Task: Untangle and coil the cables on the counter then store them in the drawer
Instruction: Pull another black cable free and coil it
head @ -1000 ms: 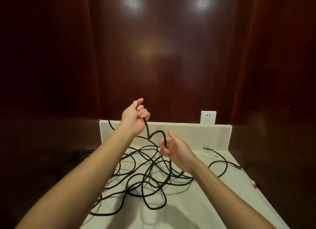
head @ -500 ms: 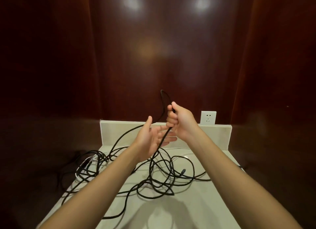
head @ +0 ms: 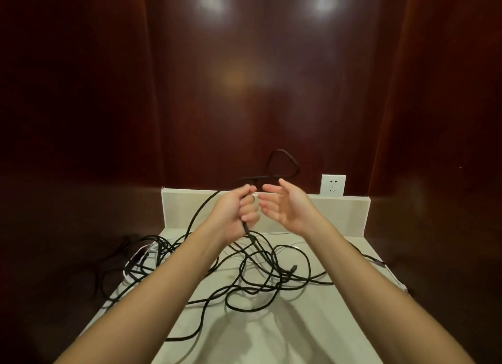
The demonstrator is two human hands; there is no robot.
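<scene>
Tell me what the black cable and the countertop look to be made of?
Black cable: likely rubber or braided jacket; matte, with no glare, and it flops in loose loops. Countertop: pale, smooth, possibly stone or laminate; it shows a soft sheen and crisp shadows. Neither can be told for sure.

Two bare forearms, no sleeves, no watch or rings visible, left hand (head: pixel 235 214), right hand (head: pixel 289 206)
</scene>
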